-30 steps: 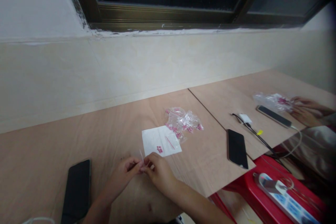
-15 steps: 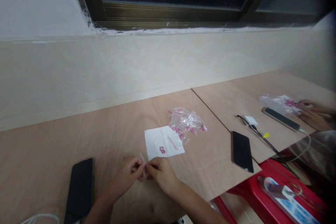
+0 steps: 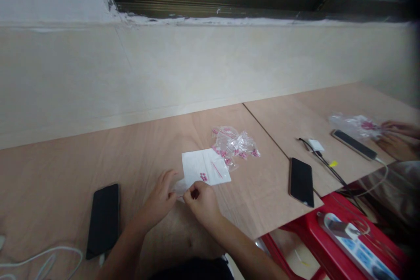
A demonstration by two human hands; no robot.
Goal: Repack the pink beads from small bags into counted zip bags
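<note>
A small clear plastic bag (image 3: 179, 187) lies between my two hands, with a thin red line near its lower edge. My right hand (image 3: 204, 203) pinches the bag's right side between thumb and fingertips. At its left side is my left hand (image 3: 161, 197), fingers stretched and thumb apart; whether it touches the plastic I cannot tell. Just beyond them is a white sheet (image 3: 193, 164), with several pink beads (image 3: 203, 177) and a thin red strip (image 3: 217, 169) on it. A pile of clear bags (image 3: 234, 142) holding pink pieces overlaps the sheet's far right corner.
A black phone (image 3: 104, 218) with a white cable (image 3: 55, 249) is at left; another phone (image 3: 301, 181) lies right. Farther right are a power bank (image 3: 354, 144), a black cable (image 3: 324, 167) and a co-worker's hands (image 3: 398, 140) at a bag. A power strip (image 3: 348, 245) sits on a red stool (image 3: 311, 223).
My left hand has gone from a pinch to spread fingers, and more of the clear bag shows between my hands. My right hand keeps its pinch. The view has tilted slightly down.
</note>
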